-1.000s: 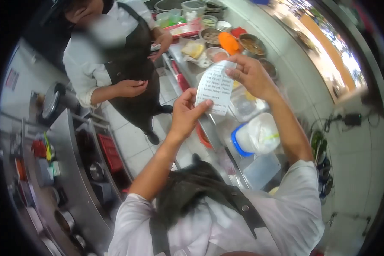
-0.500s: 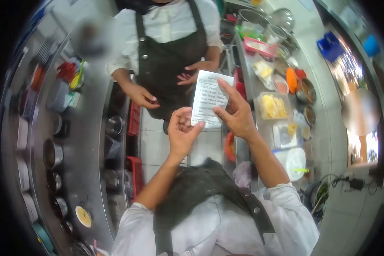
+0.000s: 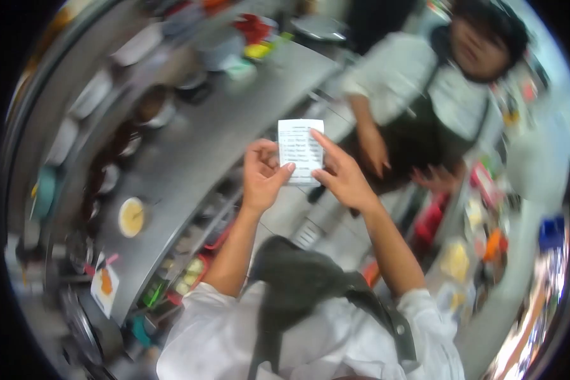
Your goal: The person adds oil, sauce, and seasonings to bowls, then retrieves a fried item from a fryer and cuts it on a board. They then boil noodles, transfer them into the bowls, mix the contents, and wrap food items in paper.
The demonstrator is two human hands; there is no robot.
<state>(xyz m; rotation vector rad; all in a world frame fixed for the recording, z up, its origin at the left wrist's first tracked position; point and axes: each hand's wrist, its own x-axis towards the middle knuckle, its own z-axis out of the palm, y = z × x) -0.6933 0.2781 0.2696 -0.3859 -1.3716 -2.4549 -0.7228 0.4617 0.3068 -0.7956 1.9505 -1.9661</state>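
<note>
A white printed paper slip (image 3: 299, 149) is held up in front of my chest, its text facing me and too blurred to read fully. My left hand (image 3: 265, 174) pinches its lower left side, thumb on the front. On the right edge, my right hand (image 3: 343, 171) grips the slip, with the index finger lying along its upper part and the thumb low on the front. Both hands are closed on the paper.
A co-worker in a dark apron (image 3: 418, 142) stands ahead to the right. Along the left runs a steel counter (image 3: 196, 152) with a bowl of yellow food (image 3: 132, 217), several pots and a white cutting board (image 3: 104, 285). Food containers line the right counter.
My view and body have turned left, so the steel counter now fills more of the left side and the co-worker appears farther right. Both hands still hold the slip.
</note>
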